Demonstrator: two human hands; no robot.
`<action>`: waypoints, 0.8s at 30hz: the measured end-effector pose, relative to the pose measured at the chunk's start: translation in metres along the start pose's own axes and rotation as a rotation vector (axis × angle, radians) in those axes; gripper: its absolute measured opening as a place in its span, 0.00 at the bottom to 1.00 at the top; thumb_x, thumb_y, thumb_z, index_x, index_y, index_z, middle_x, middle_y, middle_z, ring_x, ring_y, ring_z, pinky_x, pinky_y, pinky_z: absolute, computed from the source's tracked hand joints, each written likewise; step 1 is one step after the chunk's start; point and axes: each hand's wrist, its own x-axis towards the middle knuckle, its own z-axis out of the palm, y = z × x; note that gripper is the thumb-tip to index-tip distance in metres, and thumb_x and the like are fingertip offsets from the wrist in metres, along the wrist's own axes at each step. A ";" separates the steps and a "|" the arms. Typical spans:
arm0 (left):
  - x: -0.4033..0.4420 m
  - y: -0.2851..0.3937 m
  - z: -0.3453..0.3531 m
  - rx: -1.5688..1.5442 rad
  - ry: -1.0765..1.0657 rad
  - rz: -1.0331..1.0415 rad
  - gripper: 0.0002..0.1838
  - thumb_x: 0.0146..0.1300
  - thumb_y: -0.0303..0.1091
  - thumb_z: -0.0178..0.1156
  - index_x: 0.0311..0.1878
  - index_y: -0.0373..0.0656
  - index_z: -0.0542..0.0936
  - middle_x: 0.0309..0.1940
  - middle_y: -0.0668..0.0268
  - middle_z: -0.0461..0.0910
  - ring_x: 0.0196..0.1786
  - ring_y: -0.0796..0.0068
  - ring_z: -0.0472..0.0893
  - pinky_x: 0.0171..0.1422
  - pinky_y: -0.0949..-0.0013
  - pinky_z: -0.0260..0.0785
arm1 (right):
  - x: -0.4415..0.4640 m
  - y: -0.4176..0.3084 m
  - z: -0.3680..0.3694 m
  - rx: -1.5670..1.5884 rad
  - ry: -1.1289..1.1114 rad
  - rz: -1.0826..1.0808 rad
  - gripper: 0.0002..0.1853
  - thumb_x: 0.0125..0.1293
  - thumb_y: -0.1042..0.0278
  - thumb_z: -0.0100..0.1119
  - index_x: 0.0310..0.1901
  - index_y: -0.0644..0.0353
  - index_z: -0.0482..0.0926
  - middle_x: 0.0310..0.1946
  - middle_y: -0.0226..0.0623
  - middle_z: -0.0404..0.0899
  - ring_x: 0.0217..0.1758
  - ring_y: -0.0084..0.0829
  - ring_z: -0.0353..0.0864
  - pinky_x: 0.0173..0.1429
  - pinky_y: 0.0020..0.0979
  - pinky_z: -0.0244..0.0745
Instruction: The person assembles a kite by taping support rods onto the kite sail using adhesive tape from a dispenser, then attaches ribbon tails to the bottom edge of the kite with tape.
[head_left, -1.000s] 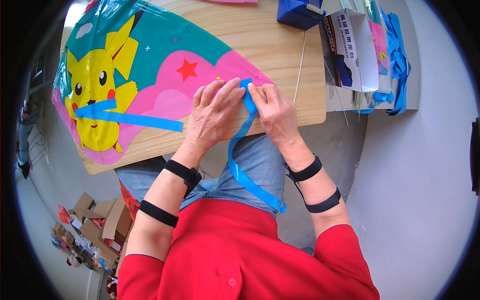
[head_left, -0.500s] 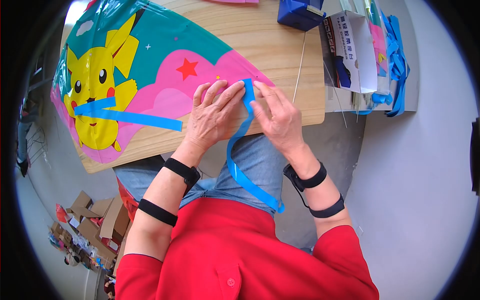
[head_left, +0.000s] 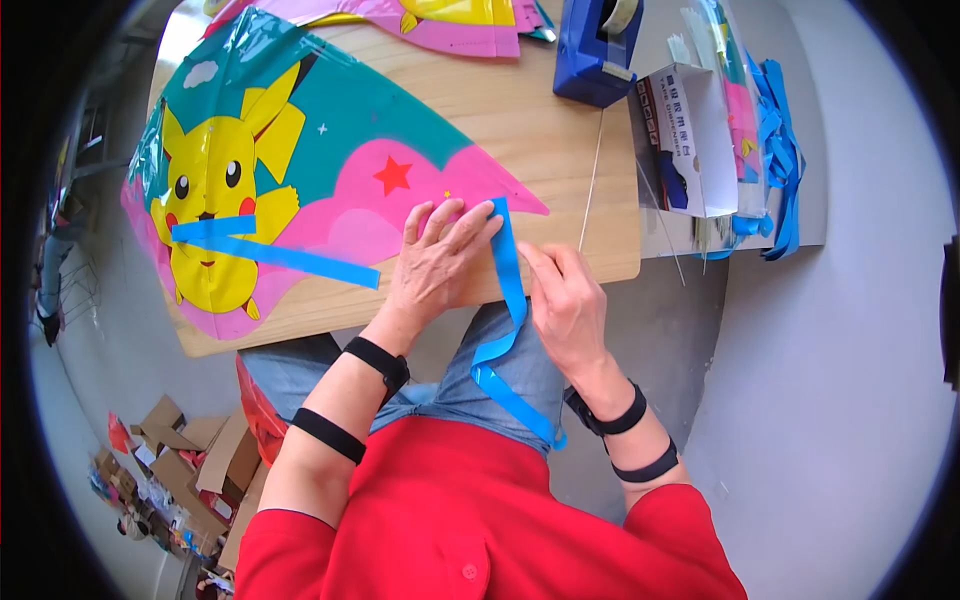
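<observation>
sheet [head_left: 340,130] shows teal, pink, yellow figure [head_left: 212,196], red star [head_left: 392,176] | ribbon [head_left: 508,262] is blue | desk [head_left: 500,110] is tan, wood-grained | shirt [head_left: 420,510] is red

You seem to be in a workshop: your wooden tabletop [head_left: 550,150] carries a tape dispenser [head_left: 590,70] and printed plastic sheets [head_left: 345,130], with bundled blue strips [head_left: 785,165] beside it and opened cardboard boxes [head_left: 232,452] heaped to your left.

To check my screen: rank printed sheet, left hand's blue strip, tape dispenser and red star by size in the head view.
Printed sheet
Tape dispenser and blue strip at the left hand: unsure; the strip is longer but narrower, the dispenser cut off by the frame
Red star
</observation>
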 end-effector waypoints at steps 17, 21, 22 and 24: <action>0.004 0.002 -0.010 -0.051 -0.035 0.005 0.31 0.53 0.30 0.54 0.66 0.49 0.73 0.68 0.74 0.68 0.67 0.66 0.66 0.75 0.56 0.50 | 0.032 0.030 0.023 -0.050 -0.125 -0.055 0.20 0.60 0.76 0.57 0.55 0.49 0.81 0.33 0.39 0.75 0.32 0.38 0.80 0.33 0.37 0.77; 0.007 0.003 -0.013 -0.063 -0.013 0.014 0.29 0.55 0.31 0.52 0.64 0.47 0.75 0.67 0.73 0.70 0.67 0.64 0.67 0.75 0.56 0.50 | 0.073 0.031 -0.014 0.281 0.217 0.229 0.09 0.68 0.70 0.58 0.46 0.60 0.83 0.30 0.35 0.81 0.28 0.28 0.79 0.30 0.33 0.72; 0.005 0.004 -0.014 -0.070 -0.019 0.008 0.29 0.55 0.30 0.52 0.63 0.47 0.76 0.67 0.73 0.70 0.67 0.64 0.67 0.75 0.56 0.50 | 0.088 0.032 -0.026 0.380 0.324 0.346 0.09 0.68 0.68 0.58 0.43 0.62 0.84 0.30 0.35 0.82 0.27 0.26 0.78 0.30 0.32 0.72; 0.005 0.005 -0.014 -0.075 -0.006 0.003 0.28 0.55 0.29 0.52 0.63 0.47 0.76 0.66 0.73 0.70 0.66 0.65 0.67 0.75 0.56 0.50 | 0.122 0.048 -0.044 0.769 0.317 0.648 0.11 0.68 0.64 0.61 0.41 0.65 0.84 0.28 0.31 0.82 0.29 0.20 0.75 0.33 0.28 0.70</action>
